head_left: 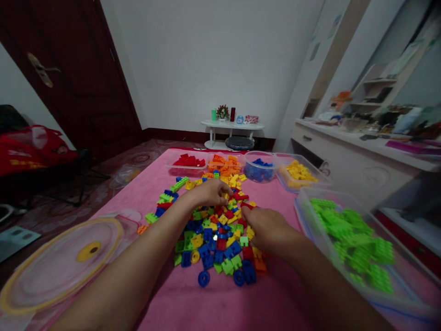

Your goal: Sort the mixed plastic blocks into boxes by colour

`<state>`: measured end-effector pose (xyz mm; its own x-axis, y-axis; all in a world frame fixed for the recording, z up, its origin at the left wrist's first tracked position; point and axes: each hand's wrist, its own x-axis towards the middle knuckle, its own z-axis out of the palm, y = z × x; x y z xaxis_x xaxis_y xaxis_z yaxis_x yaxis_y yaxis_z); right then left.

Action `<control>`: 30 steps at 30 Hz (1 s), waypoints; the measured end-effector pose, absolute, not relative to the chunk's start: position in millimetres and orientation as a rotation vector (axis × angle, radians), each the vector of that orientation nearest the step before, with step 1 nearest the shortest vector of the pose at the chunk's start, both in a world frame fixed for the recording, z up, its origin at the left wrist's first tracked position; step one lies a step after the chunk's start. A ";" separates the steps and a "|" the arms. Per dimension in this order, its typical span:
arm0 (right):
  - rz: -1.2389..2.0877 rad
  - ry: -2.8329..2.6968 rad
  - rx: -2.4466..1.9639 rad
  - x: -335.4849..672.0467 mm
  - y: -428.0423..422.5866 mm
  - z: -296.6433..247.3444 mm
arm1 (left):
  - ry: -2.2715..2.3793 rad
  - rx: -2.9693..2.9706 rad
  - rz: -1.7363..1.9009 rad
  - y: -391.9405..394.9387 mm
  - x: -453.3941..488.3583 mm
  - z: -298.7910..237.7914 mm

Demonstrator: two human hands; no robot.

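Note:
A mixed pile of toy building bricks (222,230) in red, blue, yellow, green and orange lies on the pink cloth. My left hand (214,191) reaches over the far part of the pile with bent fingers. Yellow pieces show by its fingertips, but what it grips is hard to make out. At the pile's right edge, my right hand (263,225) is closed, with a red building brick (247,206) at its fingertips. Blue wheels (203,278) lie at the near edge of the pile.
Behind the pile stand clear tubs of red bricks (189,161), orange bricks (225,164), blue bricks (261,170) and yellow bricks (299,171). A larger box of green bricks (354,239) is at right. A round clear lid (62,271) with a yellow rim lies at left.

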<state>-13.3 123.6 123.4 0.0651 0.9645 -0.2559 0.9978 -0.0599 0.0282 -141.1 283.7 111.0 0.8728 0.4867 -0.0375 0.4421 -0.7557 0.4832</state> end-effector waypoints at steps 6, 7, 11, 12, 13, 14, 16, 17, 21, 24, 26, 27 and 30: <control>-0.322 1.994 2.113 -9.2 124.0 125.8 | 0.525 2.466 -0.197 267.5 -152.7 124.7; -0.343 2.000 2.110 -7.9 123.9 125.1 | 0.524 2.507 -0.236 262.5 -151.7 126.1; -0.323 2.002 2.121 -5.9 124.2 119.7 | 0.578 2.791 -0.221 244.0 -143.8 126.6; -0.306 2.012 2.123 -4.4 124.5 117.7 | 0.584 2.819 -0.220 241.3 -142.3 126.3; -0.298 2.034 2.130 -1.9 125.0 115.5 | 0.588 2.832 -0.218 239.5 -141.3 126.2; -0.304 2.071 2.152 1.6 126.0 113.3 | 0.597 2.838 -0.218 238.5 -141.0 126.6; -0.389 2.179 2.251 9.5 129.0 108.9 | 0.615 2.845 -0.243 237.8 -141.4 128.7; -0.484 2.247 2.330 12.8 131.1 106.9 | 0.610 2.847 -0.275 237.6 -141.9 130.0; -1.447 2.284 2.710 10.8 140.3 99.5 | 0.570 2.875 -0.389 236.8 -142.7 132.3; -2.151 2.117 2.794 -0.6 144.2 94.1 | 0.566 2.893 -0.391 239.3 -143.8 130.0; -2.121 2.163 2.808 -5.2 145.0 91.3 | 0.567 2.821 -0.384 244.6 -147.0 129.8; -1.940 2.226 2.816 -6.0 144.9 90.2 | 0.577 2.767 -0.362 248.1 -149.6 130.7; -1.048 2.408 2.728 -5.5 143.6 88.9 | 0.633 2.655 -0.225 259.6 -158.8 136.5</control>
